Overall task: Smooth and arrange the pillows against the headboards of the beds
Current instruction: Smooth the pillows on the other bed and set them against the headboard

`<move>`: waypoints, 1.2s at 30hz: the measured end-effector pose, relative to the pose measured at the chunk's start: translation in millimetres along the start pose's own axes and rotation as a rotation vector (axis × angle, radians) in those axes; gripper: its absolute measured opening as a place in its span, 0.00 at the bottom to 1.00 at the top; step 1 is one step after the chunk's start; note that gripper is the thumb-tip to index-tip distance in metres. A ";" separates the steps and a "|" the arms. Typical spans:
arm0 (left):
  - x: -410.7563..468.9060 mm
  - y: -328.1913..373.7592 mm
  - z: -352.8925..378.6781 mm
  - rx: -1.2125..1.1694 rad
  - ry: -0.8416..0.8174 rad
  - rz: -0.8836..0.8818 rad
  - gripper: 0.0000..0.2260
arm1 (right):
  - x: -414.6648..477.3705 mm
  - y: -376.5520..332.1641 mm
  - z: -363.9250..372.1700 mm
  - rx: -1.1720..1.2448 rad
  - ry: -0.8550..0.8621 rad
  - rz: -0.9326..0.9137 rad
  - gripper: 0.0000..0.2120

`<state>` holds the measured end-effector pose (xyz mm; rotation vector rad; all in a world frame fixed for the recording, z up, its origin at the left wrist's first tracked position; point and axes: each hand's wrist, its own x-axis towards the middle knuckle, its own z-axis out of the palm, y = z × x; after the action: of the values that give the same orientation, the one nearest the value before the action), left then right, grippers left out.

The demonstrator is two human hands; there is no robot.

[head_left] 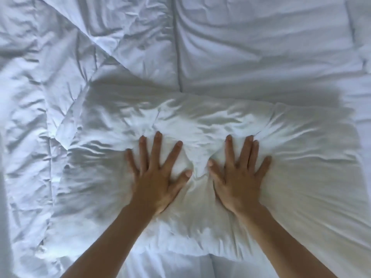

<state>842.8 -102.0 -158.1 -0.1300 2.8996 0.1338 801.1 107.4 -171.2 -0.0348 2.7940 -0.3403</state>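
A white pillow [291,167] lies flat on the bed, its long side running left to right across the middle of the head view. Both my hands press down on its centre, palms flat and fingers spread. My left hand [158,175] sits left of the pillow's middle, my right hand [239,177] just right of it, thumbs a short gap apart. The fabric dents and wrinkles around both palms. Neither hand grips anything. No headboard is in view.
A white quilted duvet [261,47] covers the bed all around the pillow. At the left it is folded over in a crumpled diagonal flap [40,97]. A stitched seam runs vertically down the duvet above the pillow.
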 end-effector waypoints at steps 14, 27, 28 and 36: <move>117.8 -120.7 -38.3 0.206 -0.218 -0.185 0.36 | 103.9 106.6 -58.9 -0.303 -0.169 0.210 0.44; 102.2 -34.2 -15.1 0.084 -0.104 -0.124 0.36 | 59.9 46.0 -35.3 -0.190 -0.103 0.021 0.33; 95.9 -67.8 -17.2 0.104 -0.074 -0.187 0.36 | 55.9 78.4 -40.7 -0.215 -0.083 0.114 0.35; 28.0 -101.0 -60.4 -0.047 -0.007 -0.336 0.33 | 8.7 94.0 -90.2 -0.089 0.040 0.351 0.37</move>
<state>811.7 -210.4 -114.4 -0.6181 2.8179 0.1414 765.2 218.9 -113.4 0.4408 2.7811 -0.1312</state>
